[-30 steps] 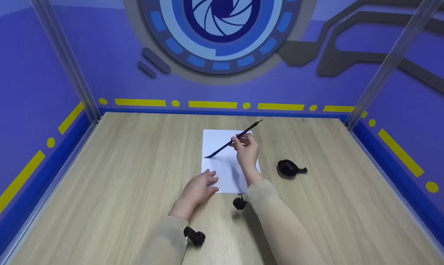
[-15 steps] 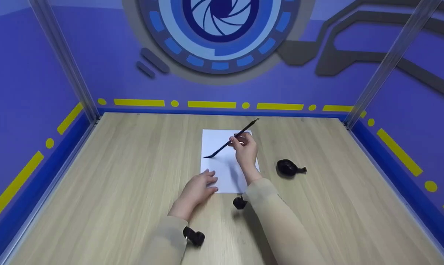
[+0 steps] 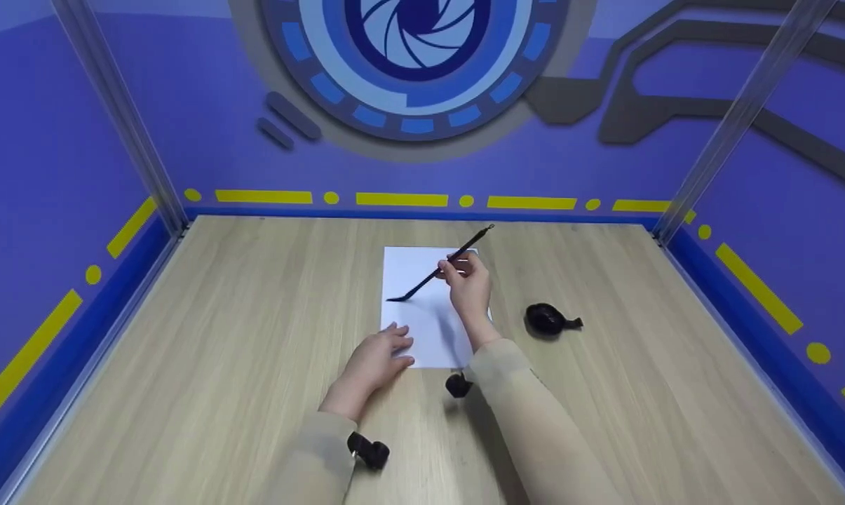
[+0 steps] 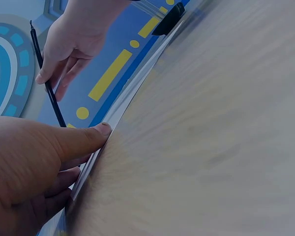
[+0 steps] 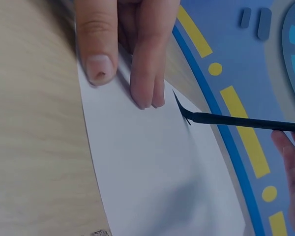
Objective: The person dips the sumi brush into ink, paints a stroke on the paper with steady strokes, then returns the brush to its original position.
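Note:
In the head view my right hand (image 3: 470,287) pinches a black writing brush (image 3: 433,272) by its shaft, between thumb and fingers. The brush slants, its top end pointing far right. Its dark bristles (image 5: 183,105) are bent against the white sheet of paper (image 3: 433,351), and a short dark mark shows beside them in the right wrist view. At the sheet's lower left, my left hand (image 3: 376,361) rests with fingers spread on the paper's edge. The left thumb (image 4: 91,140) lies along that edge in the left wrist view.
To the right of the paper sits a small round black vessel (image 3: 546,320) with a stubby projection. The wooden tabletop (image 3: 275,294) is bounded by blue-purple panels (image 3: 184,126) at the back and sides. A black wrist camera (image 3: 369,451) is strapped to the left sleeve.
The brush's bristles now lie more bent along the paper, and its lower shaft has shifted slightly right relative to the sheet. My left hand stays in place.

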Tool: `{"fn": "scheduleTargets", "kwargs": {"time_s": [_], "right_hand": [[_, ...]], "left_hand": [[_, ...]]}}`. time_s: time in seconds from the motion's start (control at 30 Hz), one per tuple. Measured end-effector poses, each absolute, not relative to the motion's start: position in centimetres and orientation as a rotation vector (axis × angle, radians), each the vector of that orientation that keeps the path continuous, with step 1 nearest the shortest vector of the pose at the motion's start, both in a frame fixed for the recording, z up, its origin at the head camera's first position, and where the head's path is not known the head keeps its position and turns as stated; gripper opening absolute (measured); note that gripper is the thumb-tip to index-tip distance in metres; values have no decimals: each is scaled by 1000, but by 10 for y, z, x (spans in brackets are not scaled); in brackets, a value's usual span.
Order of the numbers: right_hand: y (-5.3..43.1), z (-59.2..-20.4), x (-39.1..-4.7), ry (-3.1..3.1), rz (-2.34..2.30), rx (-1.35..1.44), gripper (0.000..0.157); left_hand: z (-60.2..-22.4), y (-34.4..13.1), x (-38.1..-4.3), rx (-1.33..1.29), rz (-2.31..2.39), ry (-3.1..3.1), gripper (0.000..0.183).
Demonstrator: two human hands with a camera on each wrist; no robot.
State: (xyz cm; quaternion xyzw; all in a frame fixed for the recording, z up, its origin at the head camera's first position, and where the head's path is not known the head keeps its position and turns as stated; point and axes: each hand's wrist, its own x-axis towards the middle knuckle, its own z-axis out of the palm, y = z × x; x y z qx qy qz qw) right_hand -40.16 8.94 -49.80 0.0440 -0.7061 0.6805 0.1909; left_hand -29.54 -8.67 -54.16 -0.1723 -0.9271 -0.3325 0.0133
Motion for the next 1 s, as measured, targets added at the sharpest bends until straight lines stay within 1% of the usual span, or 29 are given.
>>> {"fn": "scheduleTargets", "kwargs": {"time_s": [0.2, 0.63, 1.0], "right_hand": [[92, -498, -402, -1991, 1903, 128, 11], [96, -496, -403, -1991, 1902, 147, 18], [102, -493, -402, -2033, 1858, 90, 12]], "left_hand": [[-541, -86, -295, -530, -1037, -2896, 39], [-539, -87, -293, -505, -1077, -2909, 40], [-540, -86, -293, -499, -1068, -2914, 39]]}}
